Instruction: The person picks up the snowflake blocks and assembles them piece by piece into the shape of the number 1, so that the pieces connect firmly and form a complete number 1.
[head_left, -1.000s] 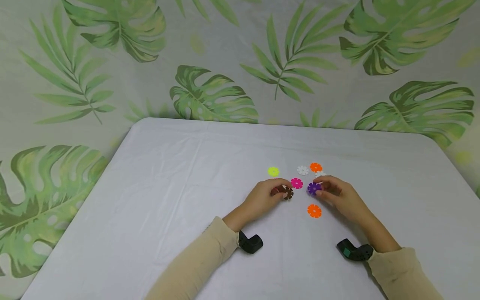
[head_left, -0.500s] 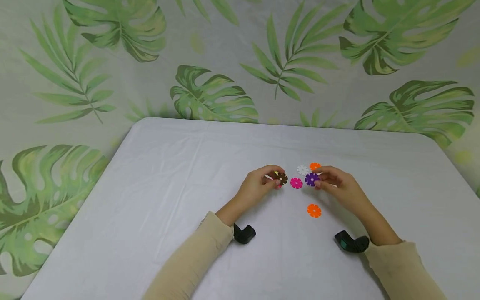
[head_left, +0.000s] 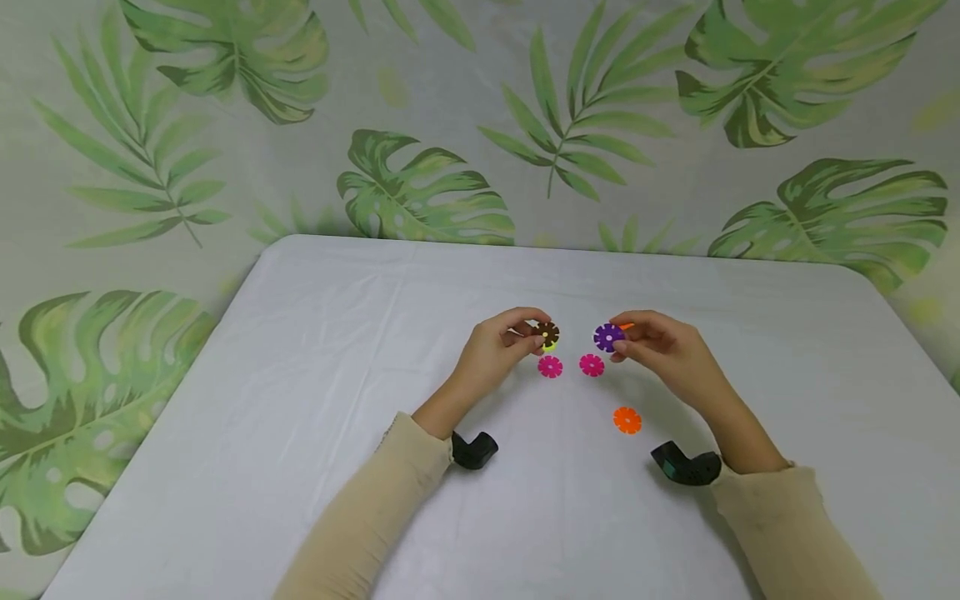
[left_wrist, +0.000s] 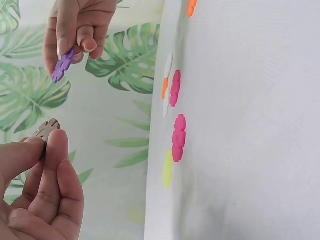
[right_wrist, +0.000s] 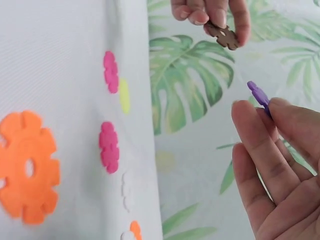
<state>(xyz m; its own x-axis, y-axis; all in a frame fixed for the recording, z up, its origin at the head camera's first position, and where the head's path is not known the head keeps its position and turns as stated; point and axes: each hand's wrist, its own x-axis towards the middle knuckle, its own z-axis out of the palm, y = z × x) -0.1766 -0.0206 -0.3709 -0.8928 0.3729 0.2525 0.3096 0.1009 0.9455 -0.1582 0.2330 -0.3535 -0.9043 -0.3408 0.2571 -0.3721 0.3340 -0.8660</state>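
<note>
My left hand pinches a brown snowflake disc between thumb and fingertips, raised above the table. Facing it across a gap, my right hand pinches a purple snowflake disc the same way. In the left wrist view the brown disc sits between thumb and index finger, and the purple disc is apart from it. The right wrist view shows the purple disc edge-on and the brown disc beyond it.
Two pink discs lie on the white table below the hands. An orange disc lies nearer. A yellow disc, white discs and another orange disc lie farther back, partly hidden in the head view.
Both hands have risen and moved away from the body with their discs, drifting slightly left. A pink disc once behind the left hand now shows. The loose discs stay put.
</note>
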